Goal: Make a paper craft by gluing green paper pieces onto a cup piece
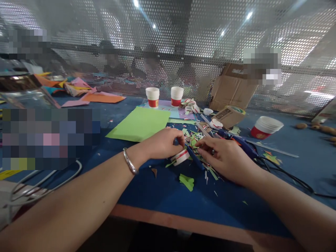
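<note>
My left hand, with a silver bangle at its wrist, has its fingers curled together just above a white paper ring with a red stripe, like a cut cup piece. What sits between those fingertips is hidden. A green paper strip lies by the ring. My right hand hovers over a heap of paper scraps, thumb and fingers bent but apart. Between both hands lies a slim blue tool, perhaps a pen. Closer to me is a crumpled green paper piece.
Green paper sheets lie beyond my left hand. Stacked paper cups stand at the back, with another stack to the right. A blue glue gun trails a black cord. A cardboard box leans against the perforated screen.
</note>
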Available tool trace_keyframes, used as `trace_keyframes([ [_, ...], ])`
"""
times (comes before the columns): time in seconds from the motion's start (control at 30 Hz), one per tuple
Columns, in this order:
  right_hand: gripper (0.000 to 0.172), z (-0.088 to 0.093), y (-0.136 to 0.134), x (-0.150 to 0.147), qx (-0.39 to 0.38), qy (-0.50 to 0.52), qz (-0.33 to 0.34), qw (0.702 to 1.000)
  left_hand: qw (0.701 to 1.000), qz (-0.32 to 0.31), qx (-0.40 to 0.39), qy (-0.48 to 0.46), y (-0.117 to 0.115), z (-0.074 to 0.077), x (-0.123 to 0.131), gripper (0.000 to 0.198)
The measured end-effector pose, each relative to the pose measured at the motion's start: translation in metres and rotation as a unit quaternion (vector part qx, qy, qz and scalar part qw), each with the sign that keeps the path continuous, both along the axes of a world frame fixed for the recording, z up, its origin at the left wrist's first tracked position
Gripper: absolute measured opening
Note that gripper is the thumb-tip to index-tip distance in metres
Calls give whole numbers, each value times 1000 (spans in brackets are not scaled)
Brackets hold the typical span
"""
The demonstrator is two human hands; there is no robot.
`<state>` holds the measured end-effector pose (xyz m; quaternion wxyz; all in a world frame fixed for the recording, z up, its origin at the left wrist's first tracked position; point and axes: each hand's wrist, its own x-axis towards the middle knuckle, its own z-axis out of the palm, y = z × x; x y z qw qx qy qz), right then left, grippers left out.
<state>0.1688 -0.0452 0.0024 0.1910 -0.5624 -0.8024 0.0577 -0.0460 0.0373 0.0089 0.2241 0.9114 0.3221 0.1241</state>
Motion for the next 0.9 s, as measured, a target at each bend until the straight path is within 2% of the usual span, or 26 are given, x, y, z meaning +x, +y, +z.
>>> trace_keyframes([
  [0.13,23,1,-1,-2,-29,36,5,999,998,28,-33,-54,4,-3,-1,10],
  [0.27,22,3,-1,-2,-21,39,5,999,995,30,-52,-84,5,6,-9,16],
  [0.33,21,3,-1,-1,-17,42,7,999,995,20,-57,-78,4,15,-16,25],
  [0.43,20,4,-2,0,-9,47,18,999,998,-17,-62,3,-2,25,-23,44],
  [0.6,19,3,-5,0,10,48,53,997,997,-39,-36,57,-25,24,-20,76],
  [0.7,20,1,-3,1,26,41,71,996,995,-53,-21,86,-36,17,-14,72],
  [0.8,18,0,0,2,40,45,77,995,993,-64,-7,101,-41,15,-10,55],
  [0.9,16,1,-1,2,62,70,74,993,998,-40,-21,38,-37,15,-10,47],
])
